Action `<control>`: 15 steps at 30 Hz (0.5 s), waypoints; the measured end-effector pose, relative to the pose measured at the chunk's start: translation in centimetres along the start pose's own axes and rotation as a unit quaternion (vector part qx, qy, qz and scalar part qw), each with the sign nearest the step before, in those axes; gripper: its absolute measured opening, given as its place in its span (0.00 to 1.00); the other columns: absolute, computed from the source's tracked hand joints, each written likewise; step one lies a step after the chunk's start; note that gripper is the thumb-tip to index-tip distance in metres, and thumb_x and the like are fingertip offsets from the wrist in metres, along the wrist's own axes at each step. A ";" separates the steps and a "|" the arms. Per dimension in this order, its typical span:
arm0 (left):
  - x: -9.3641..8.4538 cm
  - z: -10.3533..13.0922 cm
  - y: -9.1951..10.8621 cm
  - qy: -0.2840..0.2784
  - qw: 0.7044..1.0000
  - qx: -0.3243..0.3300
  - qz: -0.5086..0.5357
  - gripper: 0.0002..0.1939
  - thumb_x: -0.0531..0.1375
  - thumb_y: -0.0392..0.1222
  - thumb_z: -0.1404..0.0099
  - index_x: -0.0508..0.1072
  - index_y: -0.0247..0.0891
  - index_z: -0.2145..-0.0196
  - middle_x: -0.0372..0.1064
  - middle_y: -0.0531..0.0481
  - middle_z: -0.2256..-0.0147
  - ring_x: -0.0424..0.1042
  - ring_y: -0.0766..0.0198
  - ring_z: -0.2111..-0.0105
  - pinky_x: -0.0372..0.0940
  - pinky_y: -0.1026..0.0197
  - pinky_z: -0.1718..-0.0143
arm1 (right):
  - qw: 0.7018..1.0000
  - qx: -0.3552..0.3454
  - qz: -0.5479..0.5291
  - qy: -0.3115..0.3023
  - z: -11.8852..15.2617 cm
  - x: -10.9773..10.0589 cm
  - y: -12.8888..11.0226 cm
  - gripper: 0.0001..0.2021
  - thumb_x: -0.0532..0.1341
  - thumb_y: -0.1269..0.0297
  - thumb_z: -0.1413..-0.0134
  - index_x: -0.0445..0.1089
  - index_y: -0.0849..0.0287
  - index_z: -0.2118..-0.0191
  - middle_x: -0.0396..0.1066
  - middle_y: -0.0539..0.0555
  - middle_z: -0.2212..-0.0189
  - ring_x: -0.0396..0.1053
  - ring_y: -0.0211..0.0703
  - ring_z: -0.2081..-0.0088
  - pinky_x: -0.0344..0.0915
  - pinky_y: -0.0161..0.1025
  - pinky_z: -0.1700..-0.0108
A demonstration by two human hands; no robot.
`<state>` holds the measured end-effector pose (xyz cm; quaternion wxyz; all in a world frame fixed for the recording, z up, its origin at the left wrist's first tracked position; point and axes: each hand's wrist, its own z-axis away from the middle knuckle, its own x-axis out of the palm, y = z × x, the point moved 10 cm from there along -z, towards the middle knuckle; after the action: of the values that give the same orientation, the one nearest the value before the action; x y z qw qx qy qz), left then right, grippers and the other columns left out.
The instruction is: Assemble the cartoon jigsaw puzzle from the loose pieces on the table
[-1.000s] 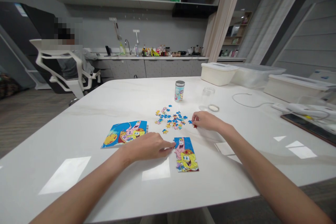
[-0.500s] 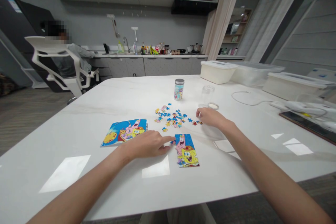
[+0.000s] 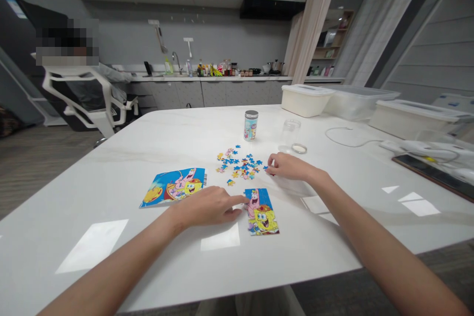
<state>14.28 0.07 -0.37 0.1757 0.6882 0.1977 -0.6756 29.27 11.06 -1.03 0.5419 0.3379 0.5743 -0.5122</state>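
Note:
A partly joined jigsaw puzzle (image 3: pixel 262 212), with a pink starfish and a yellow sponge character, lies flat near the table's front. At its upper left edge my left hand (image 3: pixel 213 205) points with the index finger stretched out, thumb apart, the fingertip touching it. Loose puzzle pieces (image 3: pixel 242 165), mostly blue, are scattered behind it. My right hand (image 3: pixel 289 165) is at their right side, fingers curled together over a few pieces; whether one is pinched is hidden. Left of the joined part lies a picture sheet (image 3: pixel 174 187) with the same characters.
A printed jar with a silver lid (image 3: pixel 251 126) stands behind the pieces. A clear jar (image 3: pixel 291 133) and a ring-like lid (image 3: pixel 299 148) are to its right. Storage boxes (image 3: pixel 307 101), a cable and a phone (image 3: pixel 433 175) occupy the right side. A person sits far left.
My right hand has moved left, over the pieces at the right of the scatter. My left hand stays at the joined puzzle's edge, its finger slightly farther onto it.

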 end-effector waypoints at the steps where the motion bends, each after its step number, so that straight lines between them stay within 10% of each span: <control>1: -0.1 -0.1 0.2 0.002 1.000 -0.001 0.008 0.14 0.52 0.43 0.32 0.71 0.44 0.52 0.65 0.55 0.82 0.64 0.68 0.82 0.55 0.67 0.79 | 1.000 -0.009 -0.002 0.001 0.0 0.0 -0.2 0.13 0.60 0.58 0.47 0.70 0.59 0.58 0.73 0.59 0.60 0.70 0.46 0.61 0.61 0.36 0.62; 15: 0.3 -0.8 1.0 0.039 0.999 0.001 0.030 0.13 0.50 0.42 0.31 0.73 0.42 0.57 0.68 0.53 0.81 0.65 0.68 0.81 0.54 0.65 0.78 | 0.999 -0.050 -0.006 0.013 -0.3 0.3 -1.0 0.11 0.59 0.64 0.47 0.70 0.60 0.58 0.72 0.57 0.62 0.70 0.44 0.62 0.61 0.35 0.62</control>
<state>15.48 -0.33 -0.64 0.1876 0.7198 0.1829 -0.6428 28.14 11.03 -1.17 0.5475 0.3136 0.6084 -0.4814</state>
